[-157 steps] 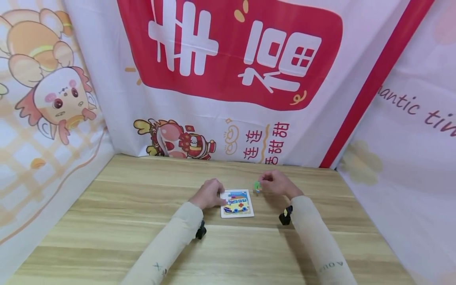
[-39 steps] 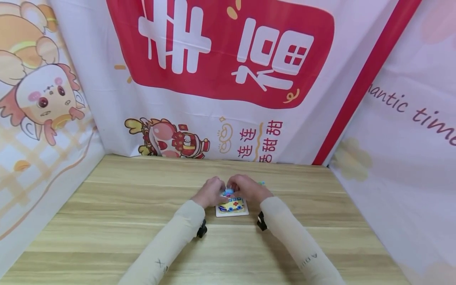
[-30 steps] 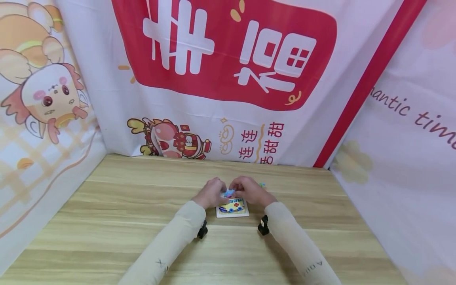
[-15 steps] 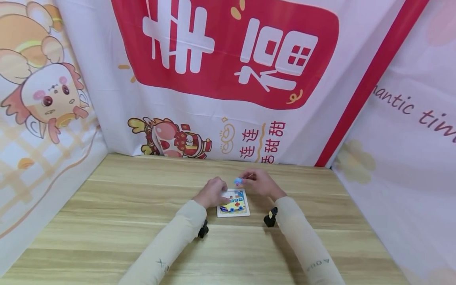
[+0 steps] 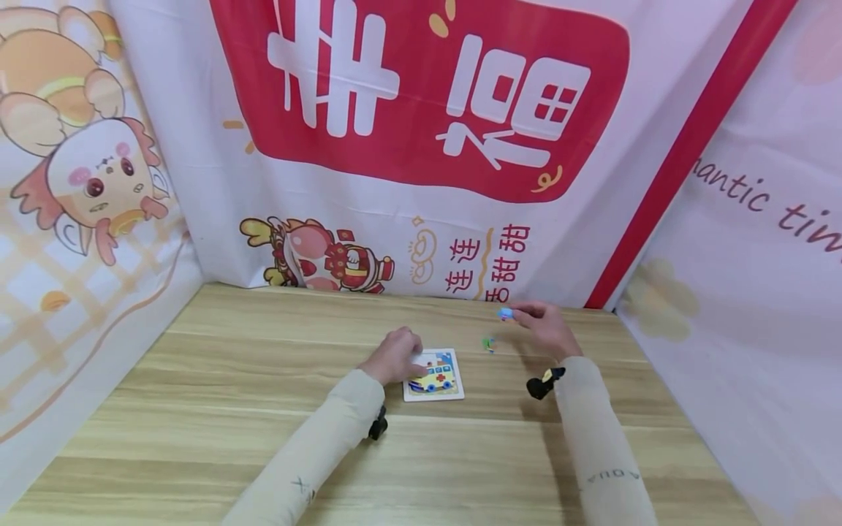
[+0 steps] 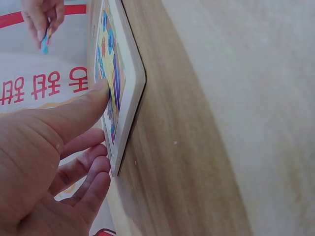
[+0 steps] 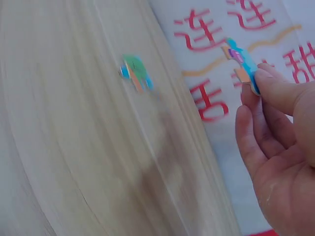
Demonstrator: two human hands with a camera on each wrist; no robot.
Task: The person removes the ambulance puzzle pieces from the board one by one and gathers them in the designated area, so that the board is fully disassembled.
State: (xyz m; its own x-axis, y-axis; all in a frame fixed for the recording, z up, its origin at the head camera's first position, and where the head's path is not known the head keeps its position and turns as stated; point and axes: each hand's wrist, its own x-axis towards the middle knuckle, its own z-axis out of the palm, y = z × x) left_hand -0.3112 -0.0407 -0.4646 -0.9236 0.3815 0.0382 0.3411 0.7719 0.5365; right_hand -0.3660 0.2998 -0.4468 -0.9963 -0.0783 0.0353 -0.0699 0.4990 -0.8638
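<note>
A small square jigsaw puzzle board (image 5: 433,395) with a yellow ambulance picture lies on the table, its white backing bare in the upper left part. My left hand (image 5: 395,356) holds the board at its left side; in the left wrist view the thumb (image 6: 81,110) presses on the picture and the fingertips touch the edge. Raised off the table to the right, my right hand (image 5: 546,326) pinches a blue puzzle piece (image 7: 242,60) with pink and orange parts between thumb and fingers. A green puzzle piece (image 7: 135,71) lies loose on the table, right of the board.
The wooden table (image 5: 263,453) meets a printed cloth backdrop (image 5: 368,197) behind the hands. Cloth walls stand at the left and right sides. A black wrist camera (image 5: 544,383) sits on the right wrist.
My right hand has lifted the blue puzzle piece off the board and carried it right and farther back, past the green piece. The left hand stays at the board.
</note>
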